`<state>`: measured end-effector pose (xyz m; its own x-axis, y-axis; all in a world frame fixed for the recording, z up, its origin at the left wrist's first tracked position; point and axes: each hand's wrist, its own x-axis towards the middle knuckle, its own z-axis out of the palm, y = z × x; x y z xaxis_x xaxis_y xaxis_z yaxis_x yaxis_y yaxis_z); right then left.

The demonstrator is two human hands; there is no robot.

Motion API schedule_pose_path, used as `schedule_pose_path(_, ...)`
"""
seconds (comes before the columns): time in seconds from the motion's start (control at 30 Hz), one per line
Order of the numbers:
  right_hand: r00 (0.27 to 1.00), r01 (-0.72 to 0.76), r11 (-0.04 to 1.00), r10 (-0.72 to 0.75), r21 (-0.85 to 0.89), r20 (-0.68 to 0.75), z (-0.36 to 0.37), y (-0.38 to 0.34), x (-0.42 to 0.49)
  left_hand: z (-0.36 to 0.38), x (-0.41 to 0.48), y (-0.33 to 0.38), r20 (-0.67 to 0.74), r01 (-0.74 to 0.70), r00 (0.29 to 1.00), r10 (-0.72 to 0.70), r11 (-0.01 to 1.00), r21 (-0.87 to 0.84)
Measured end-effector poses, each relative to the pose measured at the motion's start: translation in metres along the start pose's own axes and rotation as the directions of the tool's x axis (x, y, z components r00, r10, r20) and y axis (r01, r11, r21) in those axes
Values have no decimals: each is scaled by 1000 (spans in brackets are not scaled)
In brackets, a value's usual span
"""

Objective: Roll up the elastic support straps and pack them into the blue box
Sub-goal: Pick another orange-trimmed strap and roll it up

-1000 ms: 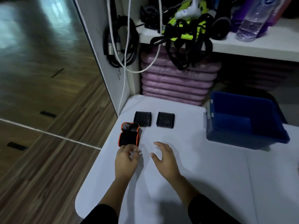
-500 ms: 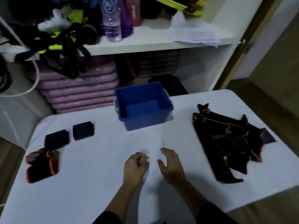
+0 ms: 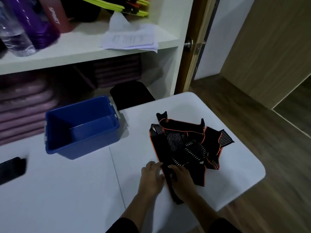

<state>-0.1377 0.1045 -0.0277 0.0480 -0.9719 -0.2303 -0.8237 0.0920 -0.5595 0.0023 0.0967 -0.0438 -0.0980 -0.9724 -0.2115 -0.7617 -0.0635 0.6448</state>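
Near the table's (image 3: 235, 174) right edge, right hand (image 3: 182, 181) holds straps (image 3: 181, 145), left hand (image 3: 151, 176) touching.

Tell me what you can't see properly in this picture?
Head view:
- Black thing at the left edge: cut off and blurred.
- Strap pile: overlaps hide how many.
- Left hand and right hand: grip unclear, blurred.
- Papers on shelf: print too small.

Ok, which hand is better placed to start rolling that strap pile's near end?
Right, probably: the right hand rests on the near end of the strap pile, while the left hand only touches its edge.
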Motion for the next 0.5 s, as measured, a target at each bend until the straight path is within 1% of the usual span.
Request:
schedule_pose_path(0.03,1000,-2,1000,2,-8,14,0,4,0,5,3,3,-5,5,1000,-4,993,114)
schedule_pose_path(0.1,1000,2,999,-1,-36,25,1,9,1,7,5,10,-11,57,998,-56,957,284)
schedule_pose_path(0.2,999,29,992,-26,-125,21,3,13,2,9,2,16,-33,77,997,-69,904,420)
schedule_pose_path(0.27,999,37,988,-35,-153,16,6,13,4,10,-1,16,-60,91,996,-72,897,432)
schedule_pose_path(0.37,999,36,983,-38,-179,-6,11,12,6,6,-7,14,-101,138,989,-106,906,401)
schedule_pose_path(0.47,999,27,989,-30,-148,-14,18,5,5,-4,-13,5,-118,197,979,-163,901,387)
schedule_pose_path(0.5,998,44,991,-49,-130,-33,21,0,5,-7,-16,2,-123,220,975,-186,896,387)
